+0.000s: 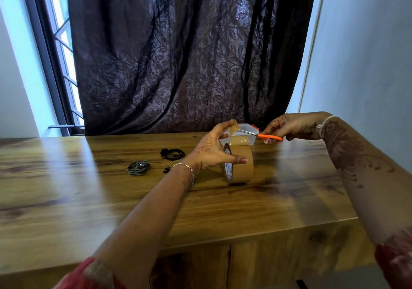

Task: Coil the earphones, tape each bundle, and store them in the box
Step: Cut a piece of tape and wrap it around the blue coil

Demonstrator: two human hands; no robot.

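A roll of brown tape (242, 168) stands on edge on the wooden table (89, 199). My left hand (211, 148) steadies the roll with the thumb and pinches the pulled-up tape end (234, 129) with the fingers. My right hand (294, 127) holds orange-handled scissors (267, 136), blades open against the raised tape strip. A clear plastic box (253, 136) with an orange clip sits just behind the tape. A black coiled earphone bundle (172, 153) and a grey coiled bundle (138, 167) lie to the left of my left hand.
A small dark piece (166, 170) lies between the grey bundle and my left wrist. A dark patterned curtain (189, 54) hangs behind the table's far edge, with a window (60, 43) at the left and a wall at the right.
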